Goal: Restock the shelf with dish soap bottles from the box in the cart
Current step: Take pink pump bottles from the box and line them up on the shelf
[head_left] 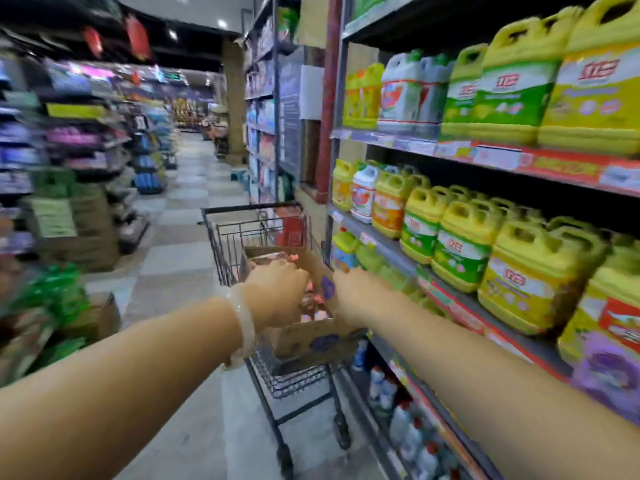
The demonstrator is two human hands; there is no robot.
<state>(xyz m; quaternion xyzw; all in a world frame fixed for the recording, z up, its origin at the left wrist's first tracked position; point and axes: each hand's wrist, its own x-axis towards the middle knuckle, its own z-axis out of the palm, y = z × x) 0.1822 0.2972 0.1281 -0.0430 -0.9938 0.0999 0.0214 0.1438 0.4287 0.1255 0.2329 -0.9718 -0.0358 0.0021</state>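
Observation:
A black wire cart [239, 233] stands in the aisle beside the shelf. In it sits an open cardboard box [311, 337] holding several bottles with pink caps [313, 306]. My left hand [277, 289], with a pale bangle on the wrist, reaches down into the box over the caps; its fingers are hidden. My right hand [356, 292] rests on the box's right flap, fingers curled over the edge. The shelf [460, 299] to the right carries several yellow dish soap jugs [533, 271].
More yellow and white jugs fill the upper shelf [502, 95]. Small bottles [381, 389] stand on the bottom shelf near the cart's wheels. Cardboard boxes and green packs [52, 306] crowd the left side of the aisle. The tiled floor [187, 209] runs ahead.

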